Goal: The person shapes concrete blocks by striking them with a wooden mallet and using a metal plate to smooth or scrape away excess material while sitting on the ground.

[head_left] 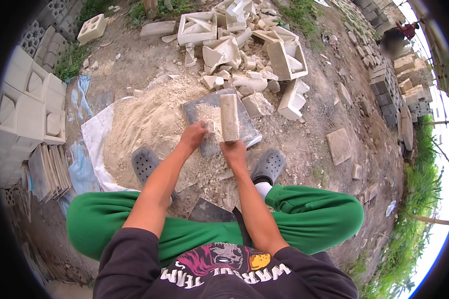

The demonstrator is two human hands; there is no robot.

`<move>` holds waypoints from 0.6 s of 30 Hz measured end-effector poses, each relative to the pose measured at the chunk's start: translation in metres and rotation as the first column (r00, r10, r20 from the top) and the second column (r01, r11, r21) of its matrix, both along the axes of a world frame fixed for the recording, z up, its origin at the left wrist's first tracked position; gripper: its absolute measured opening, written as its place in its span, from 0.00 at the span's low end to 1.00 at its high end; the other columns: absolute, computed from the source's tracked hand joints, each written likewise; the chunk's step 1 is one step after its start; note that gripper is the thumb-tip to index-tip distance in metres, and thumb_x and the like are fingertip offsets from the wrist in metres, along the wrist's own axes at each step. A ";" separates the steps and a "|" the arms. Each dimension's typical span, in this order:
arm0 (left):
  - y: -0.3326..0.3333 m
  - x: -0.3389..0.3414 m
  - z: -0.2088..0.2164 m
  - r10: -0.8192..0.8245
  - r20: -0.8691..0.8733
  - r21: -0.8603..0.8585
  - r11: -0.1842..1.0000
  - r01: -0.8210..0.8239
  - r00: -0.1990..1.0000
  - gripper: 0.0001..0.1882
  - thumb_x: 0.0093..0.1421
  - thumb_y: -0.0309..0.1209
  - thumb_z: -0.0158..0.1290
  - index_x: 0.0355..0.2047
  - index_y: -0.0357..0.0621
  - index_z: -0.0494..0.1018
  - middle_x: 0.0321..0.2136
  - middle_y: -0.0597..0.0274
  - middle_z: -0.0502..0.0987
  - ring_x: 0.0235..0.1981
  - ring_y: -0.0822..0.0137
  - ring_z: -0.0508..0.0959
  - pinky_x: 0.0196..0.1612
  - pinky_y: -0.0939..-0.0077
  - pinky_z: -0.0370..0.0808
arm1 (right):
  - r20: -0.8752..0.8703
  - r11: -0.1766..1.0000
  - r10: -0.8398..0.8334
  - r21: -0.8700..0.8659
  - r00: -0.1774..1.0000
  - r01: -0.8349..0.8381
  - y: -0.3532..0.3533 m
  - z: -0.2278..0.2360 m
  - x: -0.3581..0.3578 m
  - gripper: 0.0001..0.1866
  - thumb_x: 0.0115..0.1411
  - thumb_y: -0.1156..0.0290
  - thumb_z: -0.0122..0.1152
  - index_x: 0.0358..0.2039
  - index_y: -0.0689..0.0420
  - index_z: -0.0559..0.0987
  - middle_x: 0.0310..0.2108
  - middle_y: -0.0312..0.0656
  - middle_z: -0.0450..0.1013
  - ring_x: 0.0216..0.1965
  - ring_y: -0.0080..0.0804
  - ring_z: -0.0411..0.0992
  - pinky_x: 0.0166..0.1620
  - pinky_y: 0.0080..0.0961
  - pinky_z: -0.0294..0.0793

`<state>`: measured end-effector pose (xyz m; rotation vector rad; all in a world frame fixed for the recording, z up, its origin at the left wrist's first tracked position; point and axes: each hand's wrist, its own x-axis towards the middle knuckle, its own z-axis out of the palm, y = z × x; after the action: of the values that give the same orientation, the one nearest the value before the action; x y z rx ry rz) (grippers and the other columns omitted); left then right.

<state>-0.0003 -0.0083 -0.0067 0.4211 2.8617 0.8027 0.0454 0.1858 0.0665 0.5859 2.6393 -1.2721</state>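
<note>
The person's right grip clasps a dusty oblong block extending ahead of it; near it, the left grip pinches a small pale chunk over a dark slab.

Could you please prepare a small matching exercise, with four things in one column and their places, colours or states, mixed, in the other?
Things
1. Left hand
2. Right hand
3. Powder heap
4. Trousers

Places, colours or states
A. Green
B. At the near end of the long pale block
C. Lying on the white sheet
D. Closed around a small pale piece

Pairs: 1-D, 2-B, 3-C, 4-A
</note>
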 end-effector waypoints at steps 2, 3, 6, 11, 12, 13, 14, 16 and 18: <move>0.006 -0.001 -0.001 0.021 -0.031 0.032 0.999 -0.020 0.999 0.11 0.59 0.27 0.54 0.40 0.49 0.83 0.49 0.53 0.78 0.43 0.50 0.81 0.46 0.60 0.80 | 0.144 0.982 0.115 0.132 0.983 -0.134 0.009 -0.019 0.006 0.22 0.47 0.58 0.69 0.32 0.67 0.83 0.29 0.56 0.81 0.31 0.50 0.81 0.40 0.39 0.79; 0.005 0.001 0.001 0.060 -0.044 0.060 0.997 -0.057 0.997 0.10 0.59 0.27 0.54 0.38 0.49 0.83 0.49 0.53 0.78 0.44 0.50 0.81 0.46 0.59 0.80 | 0.143 0.982 0.118 0.127 0.983 -0.137 0.008 -0.017 0.004 0.22 0.47 0.58 0.69 0.32 0.67 0.83 0.29 0.56 0.81 0.31 0.50 0.81 0.40 0.39 0.79; -0.003 0.002 0.009 -0.070 -0.105 0.026 0.997 0.073 0.992 0.19 0.63 0.38 0.47 0.48 0.42 0.76 0.40 0.43 0.79 0.43 0.42 0.79 0.47 0.55 0.77 | 0.376 0.996 0.088 -0.006 0.922 -0.092 0.011 -0.008 -0.004 0.25 0.44 0.56 0.70 0.38 0.60 0.84 0.37 0.55 0.81 0.44 0.53 0.79 0.49 0.43 0.77; -0.003 0.004 0.001 -0.020 -0.111 0.032 0.999 0.024 0.994 0.12 0.60 0.33 0.51 0.41 0.44 0.79 0.42 0.48 0.79 0.42 0.47 0.81 0.44 0.57 0.78 | 0.100 0.992 -0.112 0.070 0.989 0.105 0.031 0.001 -0.011 0.25 0.44 0.55 0.69 0.39 0.59 0.84 0.36 0.54 0.81 0.43 0.51 0.80 0.48 0.42 0.77; -0.003 0.002 -0.005 0.039 -0.080 0.058 0.998 -0.034 0.996 0.10 0.60 0.31 0.52 0.38 0.45 0.80 0.43 0.50 0.79 0.41 0.48 0.81 0.44 0.58 0.79 | 0.098 0.992 -0.105 0.073 0.990 0.099 0.039 0.001 -0.013 0.25 0.44 0.55 0.69 0.39 0.59 0.84 0.36 0.54 0.81 0.43 0.51 0.80 0.48 0.42 0.77; -0.002 0.003 -0.003 0.043 -0.079 0.062 0.997 -0.038 0.996 0.10 0.60 0.31 0.52 0.38 0.45 0.80 0.43 0.50 0.79 0.41 0.48 0.81 0.44 0.58 0.79 | 0.127 0.992 -0.113 0.071 0.985 0.105 0.048 -0.002 -0.012 0.25 0.44 0.55 0.69 0.39 0.60 0.84 0.36 0.54 0.81 0.43 0.51 0.80 0.48 0.42 0.77; -0.001 0.004 -0.001 0.043 -0.072 0.035 0.999 -0.040 0.997 0.10 0.59 0.28 0.52 0.38 0.48 0.82 0.46 0.53 0.79 0.42 0.51 0.82 0.45 0.60 0.80 | 0.158 0.992 -0.118 0.068 0.980 0.109 0.053 -0.006 -0.011 0.26 0.44 0.55 0.69 0.40 0.61 0.84 0.36 0.55 0.81 0.43 0.51 0.80 0.48 0.42 0.77; 0.002 0.006 0.012 0.042 -0.061 0.011 0.999 -0.042 0.997 0.11 0.58 0.25 0.53 0.37 0.51 0.83 0.49 0.55 0.79 0.43 0.53 0.82 0.46 0.63 0.80 | 0.256 0.992 -0.117 0.079 0.960 0.100 0.060 -0.017 -0.009 0.27 0.43 0.55 0.69 0.40 0.62 0.84 0.37 0.56 0.81 0.43 0.51 0.80 0.48 0.41 0.77; 0.006 0.008 0.027 -0.045 -0.135 -0.029 0.999 0.041 0.990 0.12 0.58 0.25 0.53 0.39 0.51 0.83 0.49 0.56 0.79 0.44 0.54 0.82 0.46 0.63 0.80 | 0.352 0.991 -0.120 0.093 0.928 0.093 0.064 -0.038 -0.003 0.28 0.43 0.55 0.68 0.41 0.64 0.83 0.37 0.57 0.81 0.43 0.50 0.80 0.49 0.40 0.77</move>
<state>0.0073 -0.0021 0.0206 0.5530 2.9726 0.7563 0.0421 0.2495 0.0285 0.8907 2.3856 -0.9827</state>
